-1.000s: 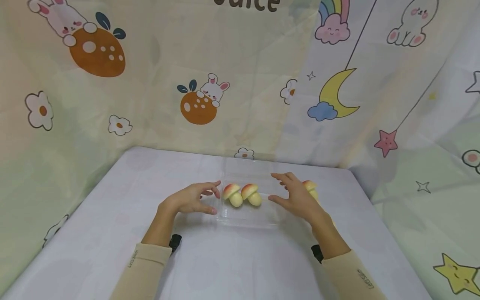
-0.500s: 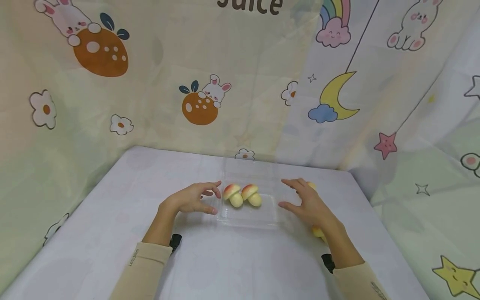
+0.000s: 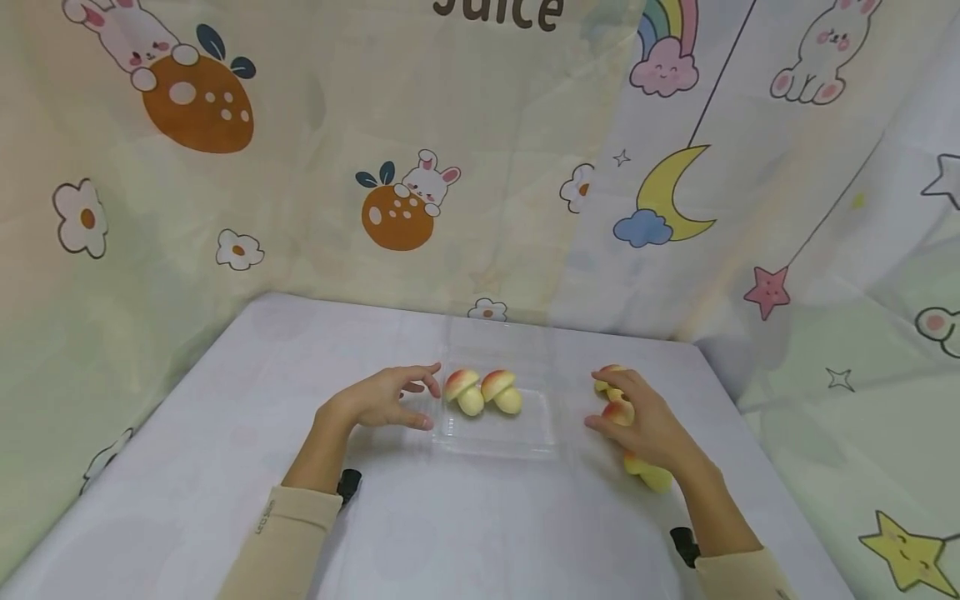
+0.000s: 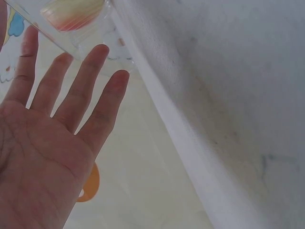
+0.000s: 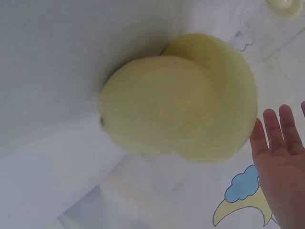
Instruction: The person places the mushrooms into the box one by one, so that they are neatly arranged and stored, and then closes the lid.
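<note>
A clear plastic box (image 3: 498, 433) with its lid (image 3: 498, 340) raised at the back holds two toy mushrooms, a left one (image 3: 465, 393) and a right one (image 3: 502, 392), with red-tinged yellow caps. Beside the box's left wall is my left hand (image 3: 378, 400), fingers spread and gripping nothing; its palm (image 4: 43, 162) shows in the left wrist view. My right hand (image 3: 645, 425) hovers at the right among more mushrooms, thumb and fingers apart. One mushroom (image 3: 618, 412) lies between them, partly hidden; contact cannot be told. Another mushroom (image 5: 157, 105) looms large in the right wrist view.
Another mushroom (image 3: 602, 386) lies behind the right fingers, and one (image 3: 648, 473) lies nearer, below the right palm. White cloth covers the table (image 3: 450, 533). A printed curtain (image 3: 300, 167) stands behind the table's back edge.
My right hand has moved right and nearer, from beside the box to the mushrooms on the right, uncovering more of them. My left hand and the box have stayed in place.
</note>
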Demonstrator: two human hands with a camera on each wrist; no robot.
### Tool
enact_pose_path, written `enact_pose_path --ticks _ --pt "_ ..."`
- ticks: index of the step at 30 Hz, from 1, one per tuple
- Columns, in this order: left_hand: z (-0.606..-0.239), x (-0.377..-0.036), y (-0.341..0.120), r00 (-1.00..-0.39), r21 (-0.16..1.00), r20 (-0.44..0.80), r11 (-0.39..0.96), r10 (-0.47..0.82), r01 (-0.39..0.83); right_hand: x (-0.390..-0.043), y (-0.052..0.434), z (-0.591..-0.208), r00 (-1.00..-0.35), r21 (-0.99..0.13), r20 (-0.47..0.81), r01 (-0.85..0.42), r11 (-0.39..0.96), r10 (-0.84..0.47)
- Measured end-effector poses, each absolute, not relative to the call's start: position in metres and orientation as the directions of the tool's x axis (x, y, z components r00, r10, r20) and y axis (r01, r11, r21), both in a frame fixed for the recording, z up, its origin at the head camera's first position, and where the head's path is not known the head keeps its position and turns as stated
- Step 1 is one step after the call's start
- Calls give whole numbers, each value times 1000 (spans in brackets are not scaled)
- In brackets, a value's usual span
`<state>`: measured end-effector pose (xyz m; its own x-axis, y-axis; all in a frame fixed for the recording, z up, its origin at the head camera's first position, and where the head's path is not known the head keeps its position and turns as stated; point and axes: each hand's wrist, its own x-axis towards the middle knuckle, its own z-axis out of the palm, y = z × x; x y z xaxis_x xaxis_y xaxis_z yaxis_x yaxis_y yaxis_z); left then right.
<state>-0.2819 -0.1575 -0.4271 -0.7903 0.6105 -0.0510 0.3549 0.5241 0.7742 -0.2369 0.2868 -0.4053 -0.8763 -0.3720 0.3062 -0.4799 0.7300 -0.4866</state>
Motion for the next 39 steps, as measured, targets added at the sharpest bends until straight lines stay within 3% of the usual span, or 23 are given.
enact_pose_path --ticks 5,23,39 --pt "-428 -282 -158 -780 768 -28 513 625 384 -231 298 -408 -892 -514 300 -450 730 -339" --pt "-429 -283 -159 -780 775 -36 511 624 373 -214 336 -416 -903 -439 268 -425 791 -336" --pt "-429 -284 -157 -793 766 -62 538 606 351 -203 344 -423 -927 -510 174 -372 775 -331"
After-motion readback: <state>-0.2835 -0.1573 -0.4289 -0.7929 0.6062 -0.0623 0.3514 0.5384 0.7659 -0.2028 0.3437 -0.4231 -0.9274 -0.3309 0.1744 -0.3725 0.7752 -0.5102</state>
